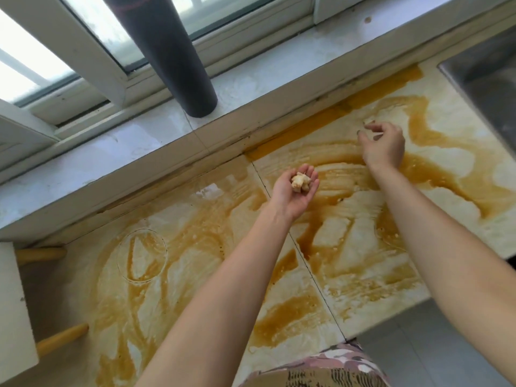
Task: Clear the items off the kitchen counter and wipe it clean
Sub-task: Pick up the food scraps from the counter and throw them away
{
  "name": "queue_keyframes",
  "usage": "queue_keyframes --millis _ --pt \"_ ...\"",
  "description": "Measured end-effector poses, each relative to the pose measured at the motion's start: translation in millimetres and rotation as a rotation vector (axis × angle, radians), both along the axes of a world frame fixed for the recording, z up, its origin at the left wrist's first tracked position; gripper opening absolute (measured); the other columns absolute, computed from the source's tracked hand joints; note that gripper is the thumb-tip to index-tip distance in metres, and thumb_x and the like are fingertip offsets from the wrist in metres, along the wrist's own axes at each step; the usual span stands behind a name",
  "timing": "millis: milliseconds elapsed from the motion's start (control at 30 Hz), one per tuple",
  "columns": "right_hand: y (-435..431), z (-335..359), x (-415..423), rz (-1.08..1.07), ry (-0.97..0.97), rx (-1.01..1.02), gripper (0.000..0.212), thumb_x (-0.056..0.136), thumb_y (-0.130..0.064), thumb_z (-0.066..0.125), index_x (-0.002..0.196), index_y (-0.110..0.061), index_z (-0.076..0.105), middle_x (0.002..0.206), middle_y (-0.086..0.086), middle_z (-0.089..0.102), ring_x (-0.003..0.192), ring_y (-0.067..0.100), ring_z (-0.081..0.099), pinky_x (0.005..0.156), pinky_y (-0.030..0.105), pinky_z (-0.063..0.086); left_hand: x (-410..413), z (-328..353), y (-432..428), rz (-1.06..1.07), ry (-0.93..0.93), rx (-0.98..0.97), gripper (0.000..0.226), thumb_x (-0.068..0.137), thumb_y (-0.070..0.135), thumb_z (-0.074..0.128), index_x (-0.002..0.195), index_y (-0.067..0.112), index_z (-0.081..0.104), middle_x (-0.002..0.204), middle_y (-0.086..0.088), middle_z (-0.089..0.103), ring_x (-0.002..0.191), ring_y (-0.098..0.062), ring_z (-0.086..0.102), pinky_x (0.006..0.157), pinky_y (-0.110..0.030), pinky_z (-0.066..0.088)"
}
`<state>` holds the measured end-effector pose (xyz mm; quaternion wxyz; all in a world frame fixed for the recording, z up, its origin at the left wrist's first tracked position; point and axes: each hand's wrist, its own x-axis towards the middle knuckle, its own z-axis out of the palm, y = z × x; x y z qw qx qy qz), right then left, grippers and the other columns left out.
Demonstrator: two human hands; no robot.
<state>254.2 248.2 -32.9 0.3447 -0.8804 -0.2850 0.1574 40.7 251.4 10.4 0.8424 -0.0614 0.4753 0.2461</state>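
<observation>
The kitchen counter [195, 261] runs under a window sill [139, 141] and is smeared nearly edge to edge with brown-orange liquid, streaked as though something has been dragged through it. At the far left, two yellowish handles [42, 254] poke out from under a white block [14, 308]; they sit clear of the worst of the mess. Up on the sill a dark cylinder [178, 65] stands, off the counter and out of your way.

Your left hand [294, 191] is turned palm up and cupped, fingers loosely curled around a small pale clump of scraps [301, 182]; you hold it like a bowl, most likely so the bits you gather have somewhere to go. Your right hand [384, 148] hovers over the counter near the back edge, thumb and fingertips pinched together. Whether they hold a crumb I cannot tell; it is too small to see. Small pale specks dot the smears below it, so more picking seems likely before wiping. At the far right is the sink [485, 88], probably where the scraps belong.
</observation>
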Motion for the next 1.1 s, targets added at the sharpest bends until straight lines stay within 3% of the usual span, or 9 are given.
queue_keyframes --millis 333,567,700,800,867,933,1033,1100 --pt "40 -18 27 -0.005 -0.149 -0.205 0.025 0.089 -0.027 0.059 0.111 -0.018 0.067 0.124 0.006 0.054 0.117 0.027 0.049 0.088 0.036 0.046 9 -8 -1 -0.020 0.046 -0.023 0.030 0.103 0.022 0.040 0.102 0.005 0.065 0.093 -0.008 0.070 0.088 -0.019 0.066 0.090 -0.033 0.051" --pt "42 -16 26 0.017 -0.221 -0.227 0.023 0.093 -0.021 0.056 0.113 -0.017 0.066 0.123 0.006 0.058 0.119 0.027 0.047 0.089 0.038 0.046 3 -8 -1 -0.010 0.053 -0.030 0.030 0.103 0.022 0.040 0.101 0.005 0.066 0.089 -0.008 0.071 0.086 -0.019 0.066 0.087 -0.032 0.053" --pt "37 13 9 0.025 -0.044 0.049 0.030 0.088 -0.033 0.062 0.114 -0.019 0.063 0.108 -0.004 0.064 0.101 0.015 0.060 0.083 0.029 0.050 -2 -3 0 0.041 0.020 -0.032 0.032 0.103 0.022 0.037 0.103 0.005 0.065 0.094 -0.009 0.069 0.088 -0.020 0.065 0.091 -0.033 0.051" --pt "13 58 -36 0.170 0.145 0.329 0.030 0.086 -0.034 0.066 0.112 -0.021 0.060 0.099 -0.007 0.065 0.089 0.005 0.062 0.075 0.016 0.052 -6 4 -1 0.075 -0.020 -0.015 0.032 0.103 0.023 0.038 0.105 0.005 0.065 0.093 -0.009 0.071 0.089 -0.020 0.066 0.089 -0.033 0.052" --pt "-16 78 -75 0.347 0.180 0.369 0.029 0.088 -0.029 0.067 0.115 -0.023 0.059 0.101 -0.006 0.065 0.091 0.004 0.061 0.074 0.014 0.051 -9 8 -1 0.092 -0.048 -0.004 0.033 0.103 0.024 0.038 0.105 0.005 0.066 0.092 -0.009 0.071 0.089 -0.020 0.066 0.088 -0.032 0.053" --pt "-45 83 -105 0.488 0.177 0.362 0.031 0.086 -0.025 0.068 0.116 -0.024 0.059 0.101 -0.007 0.065 0.094 0.007 0.062 0.078 0.020 0.053 -12 15 -3 0.106 -0.073 0.006 0.034 0.103 0.025 0.037 0.106 0.005 0.065 0.093 -0.010 0.070 0.088 -0.021 0.065 0.087 -0.033 0.053" --pt "-70 78 -130 0.580 0.145 0.328 0.035 0.083 -0.023 0.070 0.116 -0.026 0.061 0.101 -0.013 0.064 0.099 0.009 0.059 0.084 0.030 0.052 -13 24 -10 0.134 -0.144 0.012 0.034 0.103 0.028 0.036 0.114 0.005 0.059 0.092 -0.012 0.064 0.085 -0.020 0.061 0.092 -0.031 0.049" --pt "-80 82 -139 0.589 0.122 0.324 0.039 0.082 -0.024 0.070 0.120 -0.024 0.062 0.103 -0.015 0.064 0.102 0.008 0.056 0.087 0.027 0.050 -15 32 -17 0.154 -0.168 0.018 0.034 0.103 0.027 0.037 0.110 0.005 0.061 0.088 -0.011 0.064 0.080 -0.018 0.059 0.092 -0.030 0.047"
